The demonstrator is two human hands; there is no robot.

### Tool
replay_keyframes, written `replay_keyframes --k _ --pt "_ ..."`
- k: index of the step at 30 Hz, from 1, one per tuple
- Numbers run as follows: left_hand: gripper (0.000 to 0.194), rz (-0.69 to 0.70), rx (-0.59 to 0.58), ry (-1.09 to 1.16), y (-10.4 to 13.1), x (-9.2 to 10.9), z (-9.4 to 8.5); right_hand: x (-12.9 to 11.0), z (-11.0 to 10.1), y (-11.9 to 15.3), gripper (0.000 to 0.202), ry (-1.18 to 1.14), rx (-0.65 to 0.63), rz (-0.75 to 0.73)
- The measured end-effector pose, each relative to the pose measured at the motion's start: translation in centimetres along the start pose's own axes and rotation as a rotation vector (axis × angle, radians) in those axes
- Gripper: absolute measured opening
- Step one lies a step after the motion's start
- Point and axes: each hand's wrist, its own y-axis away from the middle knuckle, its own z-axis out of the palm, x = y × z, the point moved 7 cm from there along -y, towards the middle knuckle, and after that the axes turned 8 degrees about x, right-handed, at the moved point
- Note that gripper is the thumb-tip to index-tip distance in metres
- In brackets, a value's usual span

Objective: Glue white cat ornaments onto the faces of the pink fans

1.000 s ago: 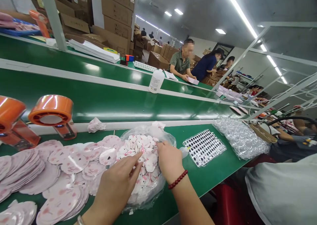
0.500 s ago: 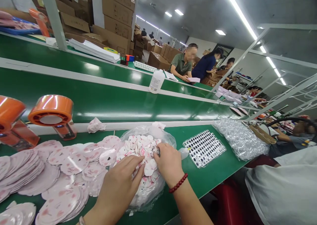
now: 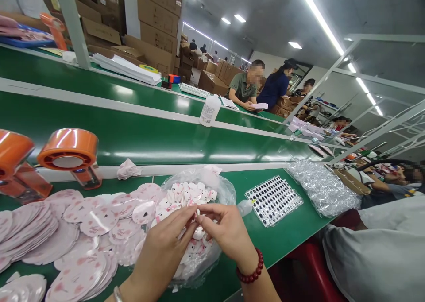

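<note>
My left hand (image 3: 165, 239) and my right hand (image 3: 226, 232) meet fingertip to fingertip above a clear plastic bag (image 3: 229, 184). Both are closed in a pinch around a small white piece (image 3: 198, 212), mostly covered by the fingers. Below them the bag lies open, full of small white cutouts (image 3: 181, 195) with pink and black printed marks. Left of the bag, round pale pink printed pieces (image 3: 99, 215) lie spread and stacked on the green table (image 3: 292, 235). A small translucent squeeze bottle (image 3: 245, 207) with a yellowish tip lies just right of the bag.
Clear sheets of black oval stickers (image 3: 274, 199) and a heap of clear plastic packaging (image 3: 322, 187) lie to the right. Two orange handheld fans (image 3: 68, 153) stand at the left. Beyond is a green conveyor belt (image 3: 149, 138) with a white bottle (image 3: 210, 110). A person in white (image 3: 381, 249) sits at right.
My right hand has come down and left out of the cutouts to meet my left fingertips, a small white piece now between them. My left hand has barely moved.
</note>
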Motion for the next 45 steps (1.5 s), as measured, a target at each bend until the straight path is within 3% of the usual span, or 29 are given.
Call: replay_keyframes --k 5,9,12,15,19,25,30,34,38,41,45 --pt "0.031 -0.021 0.03 -0.03 0.3 -0.3 -0.1 1.3 -0.6 -1.0 0.053 0.065 0.057 0.054" --pt "0.03 -0.079 0.025 -0.09 0.8 -1.4 0.0 0.9 -1.9 -2.8 0.043 0.279 0.223 -0.033" --pt "0.033 -0.083 0.015 -0.11 1.1 -1.8 0.1 0.8 -1.8 -4.3 0.03 0.406 0.272 -0.1" --pt "0.033 -0.094 0.01 -0.094 1.1 -1.8 0.1 0.7 -1.6 -4.6 0.014 0.442 0.273 -0.147" --pt "0.033 -0.141 -0.003 -0.038 0.9 -1.7 0.0 -0.1 -1.5 -3.1 0.006 0.368 0.228 -0.215" --pt "0.031 -0.185 -0.03 0.011 0.8 -1.7 0.2 -1.1 -1.1 -1.4 0.009 0.31 0.119 -0.258" --pt "0.033 -0.19 -0.03 0.001 1.2 -1.9 0.3 -0.8 -2.3 -2.0 0.027 0.497 0.131 -0.248" --pt "0.033 -0.145 -0.04 -0.027 1.5 -1.5 0.2 0.5 -3.2 -3.6 0.041 0.752 0.182 -0.167" --pt "0.031 -0.068 -0.036 -0.052 1.7 -1.0 -0.3 1.5 -2.6 -4.7 0.035 0.897 0.162 -0.118" --pt "0.029 -0.015 -0.025 -0.061 1.6 -0.5 -0.6 0.9 -2.6 -4.5 0.025 0.915 0.192 -0.119" --pt "0.033 0.043 -0.038 -0.055 1.1 0.2 -0.6 -1.2 -2.4 -2.3 0.031 0.82 0.195 -0.174"
